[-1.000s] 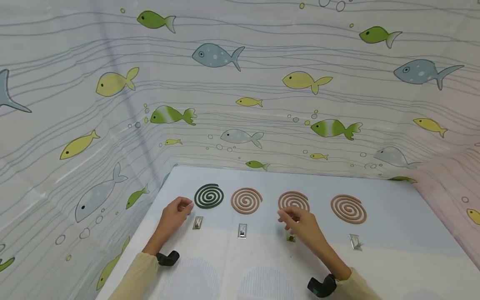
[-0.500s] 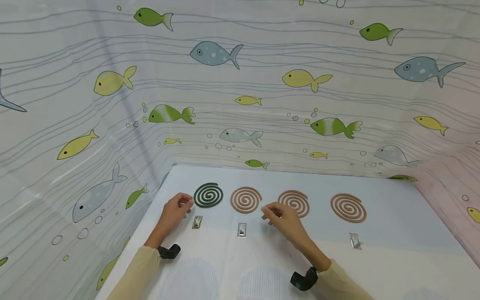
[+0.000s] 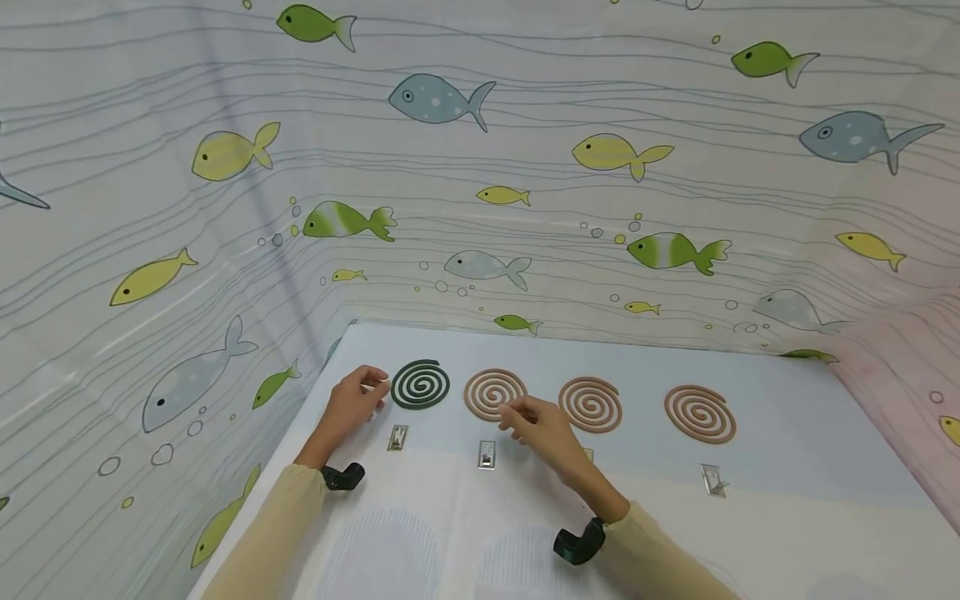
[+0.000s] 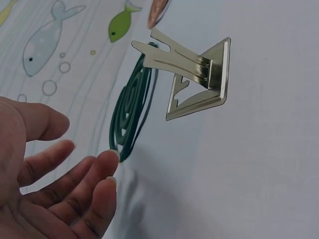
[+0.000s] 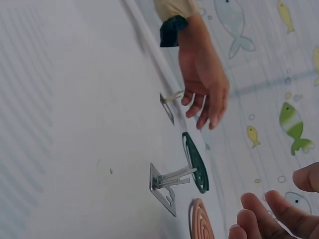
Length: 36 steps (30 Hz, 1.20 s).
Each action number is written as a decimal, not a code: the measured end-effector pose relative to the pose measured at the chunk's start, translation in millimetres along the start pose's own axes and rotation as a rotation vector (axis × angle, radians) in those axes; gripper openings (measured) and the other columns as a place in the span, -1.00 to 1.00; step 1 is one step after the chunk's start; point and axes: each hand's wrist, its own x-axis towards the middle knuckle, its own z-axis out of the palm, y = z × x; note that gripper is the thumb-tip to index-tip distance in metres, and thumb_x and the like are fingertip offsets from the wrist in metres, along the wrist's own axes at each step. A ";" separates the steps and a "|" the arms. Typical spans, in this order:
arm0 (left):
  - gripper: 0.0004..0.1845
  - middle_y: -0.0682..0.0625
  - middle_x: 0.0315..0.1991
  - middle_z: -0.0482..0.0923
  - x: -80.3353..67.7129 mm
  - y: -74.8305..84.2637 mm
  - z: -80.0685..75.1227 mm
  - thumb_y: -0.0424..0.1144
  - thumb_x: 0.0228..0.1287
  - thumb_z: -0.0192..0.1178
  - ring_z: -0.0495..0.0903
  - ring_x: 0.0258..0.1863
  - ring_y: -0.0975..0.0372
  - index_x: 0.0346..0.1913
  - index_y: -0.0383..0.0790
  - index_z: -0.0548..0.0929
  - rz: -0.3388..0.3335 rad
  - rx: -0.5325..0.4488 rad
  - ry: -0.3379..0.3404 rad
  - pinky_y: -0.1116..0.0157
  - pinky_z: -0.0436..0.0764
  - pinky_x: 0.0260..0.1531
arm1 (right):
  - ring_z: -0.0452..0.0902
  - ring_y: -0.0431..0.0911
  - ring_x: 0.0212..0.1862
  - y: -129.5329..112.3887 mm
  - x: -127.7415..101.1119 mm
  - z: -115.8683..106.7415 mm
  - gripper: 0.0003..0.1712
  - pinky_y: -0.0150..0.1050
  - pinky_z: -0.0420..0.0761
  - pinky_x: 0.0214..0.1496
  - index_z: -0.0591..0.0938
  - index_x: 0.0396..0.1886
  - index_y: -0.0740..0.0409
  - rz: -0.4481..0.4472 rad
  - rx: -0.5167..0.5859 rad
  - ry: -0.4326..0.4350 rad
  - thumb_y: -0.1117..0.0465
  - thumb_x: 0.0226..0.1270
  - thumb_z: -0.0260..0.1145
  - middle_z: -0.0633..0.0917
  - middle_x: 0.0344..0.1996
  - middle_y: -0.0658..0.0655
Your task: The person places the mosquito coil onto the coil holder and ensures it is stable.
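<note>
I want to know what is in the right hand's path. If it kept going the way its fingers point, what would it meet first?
Probably the second coil from the left: the right hand points up-left at its near edge, hovering close. Height above the table is unclear.

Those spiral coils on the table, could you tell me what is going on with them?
A person sits at a pale table with four mosquito coils in a row: one dark green coil and three brown ones. A small metal stand lies in front of each. The left hand hovers beside the green coil, fingers relaxed, holding nothing. The right hand reaches over the near edge of the second coil, a brown coil, fingers loosely bent; no coil is lifted or on a stand.
</note>
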 end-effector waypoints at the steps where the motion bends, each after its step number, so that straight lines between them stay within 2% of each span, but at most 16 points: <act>1: -0.73 -0.15 -0.03 0.63 1.0 0.4 -0.1 -0.13 0.50 0.23 0.69 -0.30 0.10 0.11 -0.19 0.58 -0.002 0.005 -0.005 0.28 0.63 -0.47 | 0.68 0.07 -0.21 -1.0 1.7 1.4 -0.58 -0.19 0.66 -0.17 0.71 0.03 0.19 0.004 0.002 -0.003 -0.07 0.53 0.29 0.78 -0.29 0.01; 7: -0.67 -0.14 0.03 0.62 3.8 -0.3 1.1 -0.11 0.50 0.24 0.70 -0.31 0.11 0.18 -0.18 0.57 -0.009 0.018 -0.022 0.25 0.64 -0.42 | 0.67 0.06 -0.22 -6.0 12.5 10.4 -0.60 -0.17 0.65 -0.15 0.71 0.01 0.15 0.036 0.034 -0.032 -0.08 0.53 0.30 0.78 -0.28 0.05; 13: -0.60 -0.17 0.05 0.61 6.8 -5.5 2.5 -0.15 0.48 0.27 0.69 -0.30 0.12 0.25 -0.26 0.55 -0.011 0.013 -0.048 0.24 0.63 -0.40 | 0.69 0.18 -0.18 -9.6 23.5 22.8 -0.62 -0.15 0.68 -0.14 0.69 -0.01 0.13 0.026 0.071 -0.073 -0.08 0.52 0.30 0.79 -0.27 0.08; 19: -0.56 -0.16 0.05 0.62 8.0 -10.6 2.6 -0.14 0.44 0.32 0.69 -0.33 0.15 0.26 -0.25 0.56 -0.005 0.035 -0.052 0.25 0.63 -0.38 | 0.67 0.06 -0.25 -14.0 38.1 38.3 -0.64 -0.15 0.70 -0.17 0.68 -0.01 0.13 0.034 0.096 -0.101 -0.06 0.51 0.32 0.79 -0.28 0.09; 25: -0.53 -0.19 0.06 0.62 9.6 -11.2 3.1 -0.14 0.42 0.35 0.68 -0.36 0.15 0.27 -0.27 0.55 0.016 0.055 -0.048 0.24 0.62 -0.38 | 0.70 0.11 -0.22 -17.6 52.7 51.3 -0.64 -0.15 0.73 -0.20 0.67 0.00 0.12 0.076 0.069 -0.109 -0.06 0.50 0.33 0.80 -0.29 0.09; 31: -0.53 -0.20 0.09 0.62 11.3 -14.0 5.7 -0.13 0.39 0.38 0.66 -0.41 0.20 0.24 -0.24 0.58 0.017 0.097 -0.039 0.23 0.57 -0.27 | 0.69 -0.01 -0.28 -17.8 66.4 63.9 -0.60 -0.20 0.71 -0.26 0.67 0.08 0.15 0.120 0.030 -0.108 -0.05 0.50 0.33 0.80 -0.30 0.06; 36: -0.53 -0.24 0.07 0.62 10.2 -12.1 5.8 -0.14 0.36 0.40 0.63 -0.41 0.18 0.23 -0.29 0.60 0.038 0.109 -0.023 0.22 0.59 -0.30 | 0.72 0.06 -0.26 -19.3 73.6 74.4 -0.60 -0.17 0.71 -0.25 0.66 0.10 0.16 0.148 0.045 -0.115 -0.03 0.49 0.34 0.80 -0.29 0.11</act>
